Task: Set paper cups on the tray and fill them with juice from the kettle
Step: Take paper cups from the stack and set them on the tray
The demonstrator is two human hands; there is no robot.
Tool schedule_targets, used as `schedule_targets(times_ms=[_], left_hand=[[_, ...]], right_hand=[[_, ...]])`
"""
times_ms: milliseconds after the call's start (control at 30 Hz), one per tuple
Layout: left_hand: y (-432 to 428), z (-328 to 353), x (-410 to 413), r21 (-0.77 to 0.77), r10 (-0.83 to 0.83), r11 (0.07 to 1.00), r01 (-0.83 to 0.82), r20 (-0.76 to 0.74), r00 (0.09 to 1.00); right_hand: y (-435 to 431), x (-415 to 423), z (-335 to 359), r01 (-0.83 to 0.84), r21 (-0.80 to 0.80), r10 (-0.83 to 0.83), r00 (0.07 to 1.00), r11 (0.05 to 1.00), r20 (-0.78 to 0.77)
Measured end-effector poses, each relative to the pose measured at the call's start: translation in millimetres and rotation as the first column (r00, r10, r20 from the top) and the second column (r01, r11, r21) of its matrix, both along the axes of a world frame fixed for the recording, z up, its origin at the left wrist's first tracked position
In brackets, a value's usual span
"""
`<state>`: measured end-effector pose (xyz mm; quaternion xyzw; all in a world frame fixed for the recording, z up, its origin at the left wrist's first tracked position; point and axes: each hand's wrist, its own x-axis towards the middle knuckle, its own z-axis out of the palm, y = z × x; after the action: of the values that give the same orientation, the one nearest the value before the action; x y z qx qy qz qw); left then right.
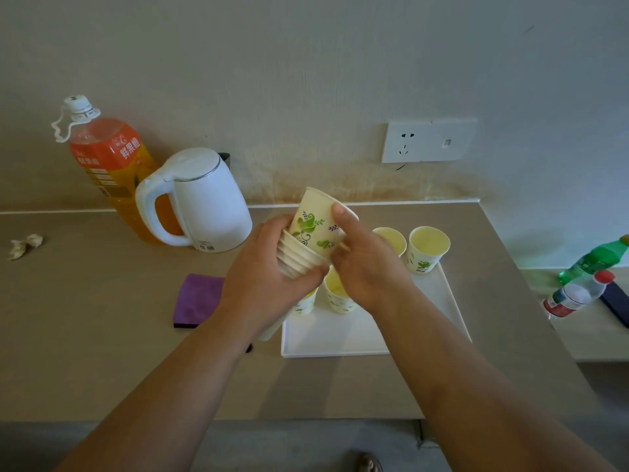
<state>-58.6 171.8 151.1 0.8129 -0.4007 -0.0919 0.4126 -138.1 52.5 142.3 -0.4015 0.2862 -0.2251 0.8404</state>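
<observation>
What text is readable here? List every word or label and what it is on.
"鲜果橙": orange label on juice bottle, twice.
Fine print on that label: blurred.
Sticker on kettle base: too small to read.
Label on water bottle: blurred.
On cups: leaf pattern, no words.

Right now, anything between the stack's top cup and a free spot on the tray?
Nothing visible. The right hand pinches the top cup of the stack above the tray, whose near part is bare; the set cups stand farther back.
</observation>
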Motion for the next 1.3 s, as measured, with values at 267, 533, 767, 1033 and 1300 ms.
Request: schedule_targets(times_ms=[267, 533, 767, 1033, 1300], left_hand=[[-7, 0, 11, 0.020, -0.038, 0.999, 0.040, -0.072, 0.997], [-11, -6, 17, 0.026, -0.053, 0.998, 0.057, -0.141, 0.989], [-17, -8, 17, 0.053, -0.152, 0.986, 0.161, -0.141, 0.978], [-13, -10, 17, 0.067, -0.185, 0.979, 0.194, -0.130, 0.974], [-16, -14, 17, 0.051, -0.153, 0.985, 0.163, -0.163, 0.975]], right_hand=[[-31, -34, -13, 0.029, -0.192, -0.007, 0.993, 0.981, 0.114], [-69, -96, -81, 0.111, -0.585, -0.290, 0.931, 0.803, -0.223], [-63, -93, -129, -0.078, -0.607, -0.229, 0.882, 0.791, -0.411], [-64, -78, -147, -0.073, -0.576, -0.220, 0.880, 0.814, -0.422], [-69, -83, -155, -0.149, -0.551, -0.164, 0.863, 0.821, -0.477]])
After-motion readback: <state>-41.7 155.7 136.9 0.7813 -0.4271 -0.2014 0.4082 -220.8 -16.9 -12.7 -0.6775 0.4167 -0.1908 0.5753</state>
